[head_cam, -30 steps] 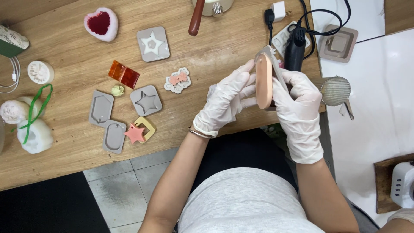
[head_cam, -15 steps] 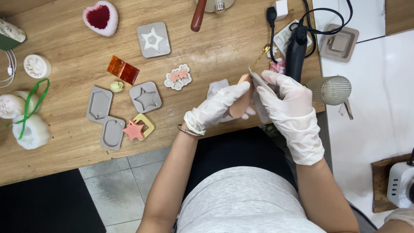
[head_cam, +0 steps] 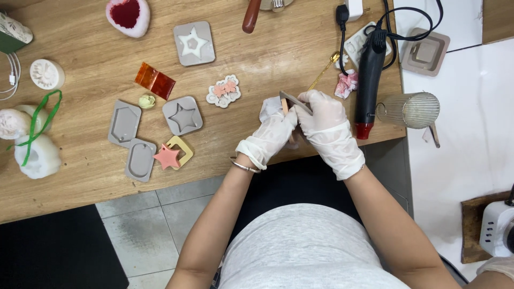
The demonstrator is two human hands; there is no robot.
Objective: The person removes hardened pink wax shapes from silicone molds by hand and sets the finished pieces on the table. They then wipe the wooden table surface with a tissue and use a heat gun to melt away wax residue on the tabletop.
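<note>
I am pinching a thin flat piece (head_cam: 292, 101) between both gloved hands near the table's (head_cam: 80, 192) front edge: left hand (head_cam: 270, 134) is gripping below, right hand (head_cam: 326, 126) is closing over its top.

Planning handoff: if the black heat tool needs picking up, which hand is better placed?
Probably the right hand. The heat tool lies on the table just to its right, handle unobstructed. The left hand sits further away, and both hands hold the small flat piece.
</note>
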